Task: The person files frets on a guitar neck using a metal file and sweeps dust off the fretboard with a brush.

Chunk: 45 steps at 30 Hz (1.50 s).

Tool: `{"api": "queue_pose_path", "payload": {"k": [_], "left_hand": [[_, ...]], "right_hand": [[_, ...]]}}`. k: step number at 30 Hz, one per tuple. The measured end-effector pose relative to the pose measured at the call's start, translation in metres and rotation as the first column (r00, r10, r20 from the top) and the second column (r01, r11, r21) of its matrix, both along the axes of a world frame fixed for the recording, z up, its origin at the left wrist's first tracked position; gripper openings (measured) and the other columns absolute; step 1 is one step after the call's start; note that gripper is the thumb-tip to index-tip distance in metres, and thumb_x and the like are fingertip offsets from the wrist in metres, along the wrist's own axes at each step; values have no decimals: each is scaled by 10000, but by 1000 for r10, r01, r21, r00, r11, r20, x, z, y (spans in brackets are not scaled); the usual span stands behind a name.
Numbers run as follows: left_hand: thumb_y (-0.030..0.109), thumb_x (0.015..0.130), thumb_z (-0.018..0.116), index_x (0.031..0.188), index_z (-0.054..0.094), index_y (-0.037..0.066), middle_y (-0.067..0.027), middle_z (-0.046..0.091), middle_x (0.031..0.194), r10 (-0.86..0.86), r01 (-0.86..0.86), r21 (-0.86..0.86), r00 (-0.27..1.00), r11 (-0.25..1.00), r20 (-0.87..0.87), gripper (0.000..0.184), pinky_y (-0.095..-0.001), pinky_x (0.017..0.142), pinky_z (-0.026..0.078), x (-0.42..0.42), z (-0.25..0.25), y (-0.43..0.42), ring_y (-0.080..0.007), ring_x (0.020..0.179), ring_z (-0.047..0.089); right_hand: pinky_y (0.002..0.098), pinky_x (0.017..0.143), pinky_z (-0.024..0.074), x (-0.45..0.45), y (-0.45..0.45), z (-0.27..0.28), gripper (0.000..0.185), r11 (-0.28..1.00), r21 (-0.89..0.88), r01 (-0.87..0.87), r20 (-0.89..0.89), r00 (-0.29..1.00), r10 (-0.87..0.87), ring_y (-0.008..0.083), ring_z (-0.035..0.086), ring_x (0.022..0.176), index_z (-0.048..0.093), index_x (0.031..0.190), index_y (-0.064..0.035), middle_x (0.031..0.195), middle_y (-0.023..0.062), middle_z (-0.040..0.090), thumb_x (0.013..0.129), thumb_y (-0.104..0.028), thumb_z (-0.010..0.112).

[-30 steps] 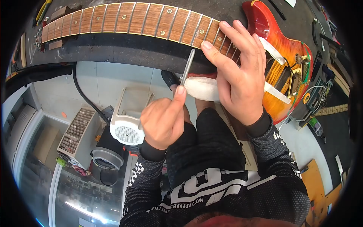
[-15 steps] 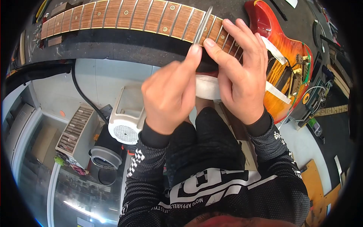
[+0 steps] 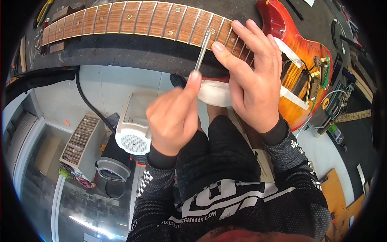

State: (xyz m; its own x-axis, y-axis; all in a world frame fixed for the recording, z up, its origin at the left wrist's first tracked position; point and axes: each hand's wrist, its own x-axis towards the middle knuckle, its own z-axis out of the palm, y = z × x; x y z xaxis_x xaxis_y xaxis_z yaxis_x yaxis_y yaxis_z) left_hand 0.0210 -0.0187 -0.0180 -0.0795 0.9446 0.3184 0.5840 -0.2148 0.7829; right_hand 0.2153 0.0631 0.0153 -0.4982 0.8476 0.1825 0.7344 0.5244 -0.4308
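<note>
An electric guitar with a red-and-amber sunburst body (image 3: 300, 38) lies across the bench. Its rosewood fretboard (image 3: 117, 20) has metal frets and dot inlays. My left hand (image 3: 173, 115) is closed on a slim metal file (image 3: 202, 51), thumb along its near end. The file's far end lies over the fretboard beside a fret, close to its near edge. My right hand (image 3: 258, 76) rests on the higher frets with fingers spread, the thumb tip at the fretboard's near edge, just right of the file.
White tape strips (image 3: 294, 98) lie on the guitar body near the bridge. Wood blocks (image 3: 58, 46) sit by the neck at the left. Below the bench stand a white plastic stool (image 3: 133, 139) and a drawer unit (image 3: 82, 141). Tools and a measuring tape (image 3: 352, 117) lie at the right.
My left hand has drawn the file back toward me, so less of it overlaps the fretboard. The view has shifted slightly; my right hand stays on the neck.
</note>
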Motion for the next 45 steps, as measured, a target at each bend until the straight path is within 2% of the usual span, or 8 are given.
{"api": "queue_pose_path", "payload": {"k": [4,7,14,25,28,33,40,45], "left_hand": [[-166,874,744,1448,766,25,-112,637,747,-6,4,39,998,999,59,606,-402,591,513,5,-3,31,-290,613,634],[-178,869,729,1429,771,20,-124,635,744,-16,15,-91,1000,996,-15,595,-394,595,519,-4,6,-6,-292,623,652],[-174,869,733,1433,767,20,-119,631,745,-9,7,33,997,999,72,597,-394,593,518,6,-3,31,-284,628,648],[-166,749,762,1386,805,16,-53,497,687,-42,40,-70,999,997,-26,664,-367,553,473,-13,5,-36,-245,550,533],[-164,765,764,1387,805,22,-67,546,703,-37,33,-106,999,994,-36,650,-385,567,491,-13,3,-35,-256,566,566],[-165,804,753,1398,796,17,-104,625,737,-4,1,35,997,999,72,623,-409,582,511,6,-4,37,-280,590,616],[-180,848,734,1410,792,19,-149,704,773,-2,2,-75,1000,997,-8,599,-385,607,556,-4,7,-12,-294,628,689],[-175,879,728,1448,767,25,-139,706,780,-15,18,-32,997,999,70,604,-383,606,554,7,10,45,-288,625,685]], "right_hand": [[616,1294,349,-1,-2,-2,668,1000,6,-1,1,1000,1,406,549,1552,819,1389,-233,1633,167,620,826,101,682],[616,1294,349,0,0,-2,673,1000,8,-7,-7,1000,7,407,548,1552,818,1392,-233,1635,167,618,823,103,687],[615,1296,348,-1,0,-2,669,1000,10,6,8,1000,-6,409,544,1557,818,1390,-238,1632,163,621,833,108,685],[620,1295,347,-1,0,-1,670,1000,-6,-3,-10,1000,3,406,540,1562,819,1387,-241,1630,163,623,827,104,690],[622,1295,348,0,0,-2,672,1000,-2,-6,-7,1000,6,408,542,1560,818,1389,-241,1631,165,622,827,104,691],[623,1293,349,0,-1,-4,662,1000,15,-3,3,1000,3,411,548,1554,818,1384,-235,1633,169,621,828,101,692],[614,1290,351,0,0,0,637,1000,-11,4,-1,1000,-4,412,546,1555,820,1368,-234,1634,168,620,838,96,692],[623,1288,353,-1,-1,-2,630,1000,-4,11,-15,1000,-11,410,548,1555,821,1365,-237,1625,160,627,843,93,694]]}}
